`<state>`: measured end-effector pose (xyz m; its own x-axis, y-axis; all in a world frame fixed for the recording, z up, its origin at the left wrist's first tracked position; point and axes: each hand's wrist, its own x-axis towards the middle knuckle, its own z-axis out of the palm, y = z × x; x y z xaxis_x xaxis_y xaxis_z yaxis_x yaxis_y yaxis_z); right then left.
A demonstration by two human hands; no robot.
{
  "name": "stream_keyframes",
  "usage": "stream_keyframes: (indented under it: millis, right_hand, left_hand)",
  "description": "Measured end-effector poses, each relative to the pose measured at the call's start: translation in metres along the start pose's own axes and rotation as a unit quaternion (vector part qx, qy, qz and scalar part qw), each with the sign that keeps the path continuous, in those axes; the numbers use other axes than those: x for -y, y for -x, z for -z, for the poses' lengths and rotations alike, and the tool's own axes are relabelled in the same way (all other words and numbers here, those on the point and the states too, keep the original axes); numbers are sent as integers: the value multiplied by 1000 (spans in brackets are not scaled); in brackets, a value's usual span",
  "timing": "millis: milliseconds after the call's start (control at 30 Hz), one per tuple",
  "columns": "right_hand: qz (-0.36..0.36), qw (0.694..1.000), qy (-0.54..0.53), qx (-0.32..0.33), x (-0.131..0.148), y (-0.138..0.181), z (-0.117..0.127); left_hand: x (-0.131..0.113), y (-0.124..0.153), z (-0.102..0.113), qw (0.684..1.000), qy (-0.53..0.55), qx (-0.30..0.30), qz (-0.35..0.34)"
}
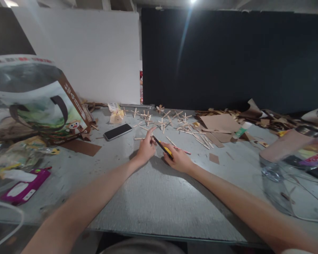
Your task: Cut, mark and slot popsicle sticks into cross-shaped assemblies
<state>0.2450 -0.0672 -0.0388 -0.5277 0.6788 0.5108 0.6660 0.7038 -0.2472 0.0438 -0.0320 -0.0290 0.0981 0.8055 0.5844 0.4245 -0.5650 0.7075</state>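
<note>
Over the middle of the table, my right hand (179,159) is closed around a slim black-and-yellow utility knife (159,143), its far end pointing up and left. My left hand (145,151) meets that end, with one finger stretched out and the others curled in. Whatever the curled fingers hold is too small to make out. Just beyond both hands lie several wooden sticks (202,141), some joined into crossed shapes (162,125). A thin reddish pencil-like stick (186,152) lies beside my right hand.
Left of my hands lie a black phone (118,131), a large printed bag (39,106), brown cardboard (82,147) and a purple device (26,187). To the right are cardboard sheets (219,123), a glue stick (242,130), a pink tumbler (288,143) and a cable (307,219).
</note>
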Motion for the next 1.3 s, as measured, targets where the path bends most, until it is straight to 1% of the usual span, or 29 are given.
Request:
stream_keyframes:
  millis: [233, 400, 867, 1100, 1300]
  right_hand:
    - [2, 1000, -13, 4, 0, 0, 1]
    - [-7, 1000, -7, 12, 1, 0, 1]
    - [-3, 1000, -12, 19, 1, -1, 2]
    - [1, 1000, -10, 12, 1, -1, 2]
    - [-5, 1000, -9, 15, 1, -1, 2]
  left_hand:
    - [0, 0, 0, 1000, 21, 12, 11]
    - [-2, 0, 0, 1000, 17, 10, 10]
    - [-3, 0, 0, 999, 25, 16, 24]
    - [-2, 0, -1, 999, 36, 13, 18]
    - [-3, 0, 0, 999, 37, 19, 29]
